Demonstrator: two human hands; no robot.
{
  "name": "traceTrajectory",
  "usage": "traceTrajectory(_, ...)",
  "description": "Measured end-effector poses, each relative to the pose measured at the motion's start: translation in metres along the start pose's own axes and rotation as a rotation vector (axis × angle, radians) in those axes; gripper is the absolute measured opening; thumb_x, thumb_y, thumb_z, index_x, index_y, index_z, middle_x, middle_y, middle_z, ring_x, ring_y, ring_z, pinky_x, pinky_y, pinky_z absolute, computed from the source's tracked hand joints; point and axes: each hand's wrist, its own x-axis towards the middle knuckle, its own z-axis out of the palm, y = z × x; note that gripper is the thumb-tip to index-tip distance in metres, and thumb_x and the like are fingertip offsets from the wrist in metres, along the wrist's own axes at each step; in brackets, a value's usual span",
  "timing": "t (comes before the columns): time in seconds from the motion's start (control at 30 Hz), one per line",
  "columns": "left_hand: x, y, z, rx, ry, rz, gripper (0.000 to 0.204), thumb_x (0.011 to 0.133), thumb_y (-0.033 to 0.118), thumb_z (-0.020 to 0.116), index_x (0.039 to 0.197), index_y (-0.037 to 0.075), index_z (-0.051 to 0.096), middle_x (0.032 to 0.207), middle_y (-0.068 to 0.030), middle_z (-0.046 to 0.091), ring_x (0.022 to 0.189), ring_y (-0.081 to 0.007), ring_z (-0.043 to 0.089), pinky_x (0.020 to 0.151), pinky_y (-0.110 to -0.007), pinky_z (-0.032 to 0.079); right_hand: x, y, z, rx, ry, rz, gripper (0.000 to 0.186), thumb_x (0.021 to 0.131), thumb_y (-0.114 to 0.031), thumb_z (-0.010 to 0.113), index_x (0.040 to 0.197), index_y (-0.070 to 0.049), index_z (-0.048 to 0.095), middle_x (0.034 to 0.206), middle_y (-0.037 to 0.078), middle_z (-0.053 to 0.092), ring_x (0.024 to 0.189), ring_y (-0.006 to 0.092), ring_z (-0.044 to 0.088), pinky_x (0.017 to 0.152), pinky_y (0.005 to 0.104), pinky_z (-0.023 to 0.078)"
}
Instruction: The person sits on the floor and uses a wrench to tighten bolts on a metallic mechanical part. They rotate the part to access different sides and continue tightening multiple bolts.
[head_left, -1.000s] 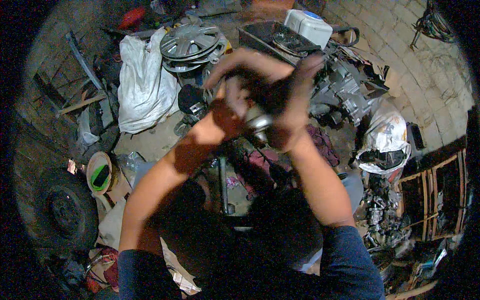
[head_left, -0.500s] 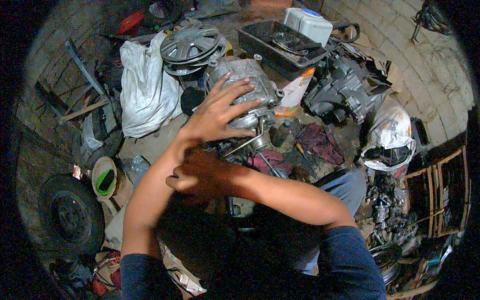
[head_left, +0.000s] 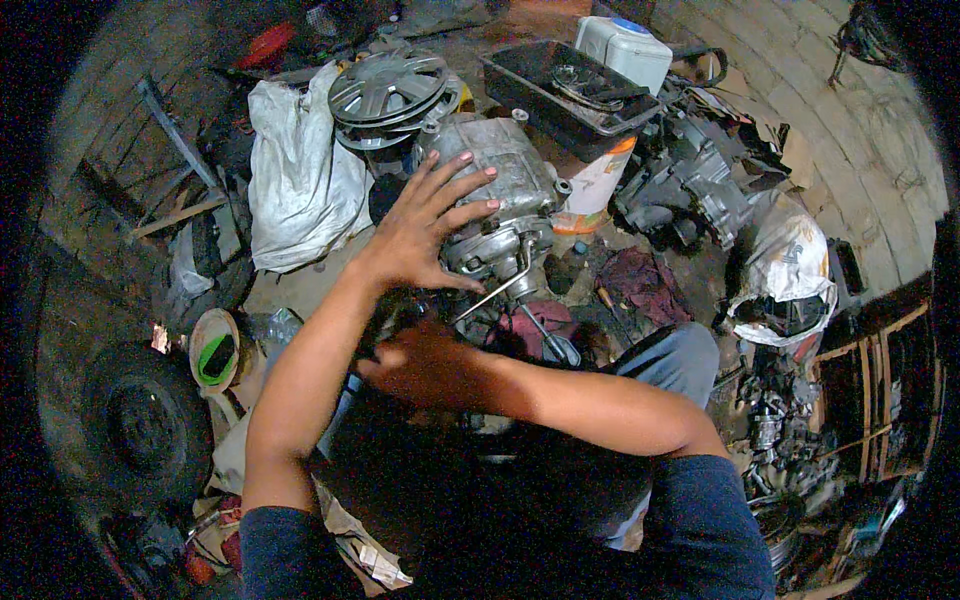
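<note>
My left hand has its fingers spread over the left side of a silver cast-metal housing, with the thumb by its lower part. A bent thin metal rod runs down-left from the front of the housing, and a longer shaft points toward my knees. My right hand is low beneath my left one, in shadow, with curled fingers; what they hold is hidden. A dark rag lies right of the housing.
Around are a white sack, stacked wheel covers, a black tray, a white container, a bucket, a dark gearbox casing, another sack, a tire and a small tub.
A second ago both hands were raised over the housing. Since then my right hand has dropped down-left under my left, which now lies spread on the housing, fingers shifted slightly left from half a second ago.
</note>
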Motion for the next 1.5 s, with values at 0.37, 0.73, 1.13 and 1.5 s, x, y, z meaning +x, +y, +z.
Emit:
traceTrajectory(0.37, -0.028, -0.009, 0.006, 0.088, 0.073, 0.005, 0.095, 0.066, 0.061, 0.079, 0.147, 0.030, 0.041, 0.160, -0.0075, 0.032, 0.149, -0.0370, 0.025, 0.121, -0.063, 0.010, -0.055, 0.025, 0.047, 0.733, 0.289, 0.044, 0.011, 0.083, -0.021, 0.065, 0.089, -0.013, 0.069, 0.071, 0.010, 0.065, 0.066, 0.0300, 0.068, 0.057, 0.0430, 0.053)
traceTrajectory(0.73, -0.028, 0.003, -0.010, 0.128, -0.049, -0.047, 0.095, 0.070, 0.062, 0.078, 0.149, 0.023, 0.041, 0.159, -0.0120, 0.034, 0.146, -0.0402, 0.028, 0.119, -0.062, 0.018, -0.085, 0.008, -0.110, 0.489, 0.598, 0.165, 0.038, 0.078, -0.043, 0.068, 0.086, -0.007, 0.065, 0.074, 0.012, 0.065, 0.067, 0.0307, 0.064, 0.064, 0.0388, 0.052)
traceTrajectory(1.13, -0.016, 0.027, -0.012, 0.164, 0.067, -0.068, 0.051, 0.093, 0.023, 0.055, 0.144, 0.026, 0.051, 0.156, -0.0083, 0.038, 0.142, -0.0369, 0.035, 0.117, -0.056, 0.026, -0.087, 0.035, -0.136, 1.201, 2.348, 0.886, 0.051, 0.084, -0.057, 0.049, 0.083, -0.006, 0.051, 0.079, 0.008, 0.052, 0.068, 0.0219, 0.046, 0.057, 0.0366, 0.038)
traceTrajectory(1.5, -0.018, 0.044, -0.023, 0.025, -0.035, -0.141, 0.076, 0.073, 0.021, 0.075, 0.143, 0.022, 0.048, 0.154, -0.0113, 0.038, 0.144, -0.0384, 0.031, 0.118, -0.057, 0.025, -0.110, 0.094, -0.064, 1.531, 2.667, 0.804, 0.032, 0.079, -0.039, 0.045, 0.067, -0.011, 0.037, 0.052, 0.001, 0.026, 0.042, 0.0152, 0.022, 0.040, 0.0303, 0.017)
